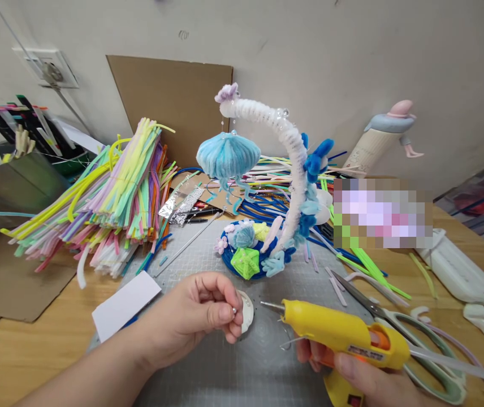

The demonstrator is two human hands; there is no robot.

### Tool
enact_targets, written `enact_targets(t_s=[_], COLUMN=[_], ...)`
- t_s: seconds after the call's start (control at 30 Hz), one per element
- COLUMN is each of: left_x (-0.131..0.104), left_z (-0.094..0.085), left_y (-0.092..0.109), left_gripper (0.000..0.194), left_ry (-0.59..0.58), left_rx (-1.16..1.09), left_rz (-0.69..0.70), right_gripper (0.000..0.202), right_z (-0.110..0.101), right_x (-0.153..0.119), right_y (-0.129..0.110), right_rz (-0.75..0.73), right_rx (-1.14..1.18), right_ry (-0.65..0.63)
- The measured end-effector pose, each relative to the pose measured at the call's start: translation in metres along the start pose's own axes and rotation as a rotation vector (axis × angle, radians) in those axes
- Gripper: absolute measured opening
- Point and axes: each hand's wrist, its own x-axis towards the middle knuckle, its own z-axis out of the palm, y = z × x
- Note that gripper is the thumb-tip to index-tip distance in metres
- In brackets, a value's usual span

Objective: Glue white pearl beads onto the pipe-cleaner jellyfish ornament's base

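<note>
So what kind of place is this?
Probably a home or workshop craft table: I can see a yellow glue gun, bundles of what look like pipe cleaners, and scissors.

Soft, fairly even indoor light falls from a source out of view, leaving only faint shadows. Below the arch [296,147], the mat [263,367] carries a dull sheen; left of it, the packets [189,203] glint. The arch looks reasonably sharp. Right of it, mosaic blocks [383,213] hide a patch, the bottle [371,147] leans with wide-angle stretch, and the farthest clutter [479,195] is dim and smeared.
</note>
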Motion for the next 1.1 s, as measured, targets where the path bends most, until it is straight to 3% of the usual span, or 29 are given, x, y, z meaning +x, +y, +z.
enact_targets(t_s=[0.3, 0.73, 0.97, 1.1], left_x=[-0.001, -0.003, -0.002, -0.003], left_z=[0.004, 0.003, 0.009, 0.013], left_y=[-0.001, 0.000, -0.005, -0.006], left_gripper=[0.010, 0.010, 0.008, 0.009], left_ry=[0.001, 0.006, 0.039, 0.042], left_rx=[-0.016, -0.034, -0.062, -0.085], left_rz=[0.024, -0.022, -0.018, -0.033], right_gripper=[0.016, 0.024, 0.032, 0.031], right_z=[0.009, 0.012, 0.017, 0.019], right_x=[0.003, 0.003, 0.012, 0.015], right_y=[-0.011, -0.019, -0.030, -0.040], right_rz=[-0.047, -0.059, -0.305, -0.371], right_rx=[-0.032, -0.135, -0.340, -0.447], right_ry=[0.000, -0.012, -0.050, -0.084])
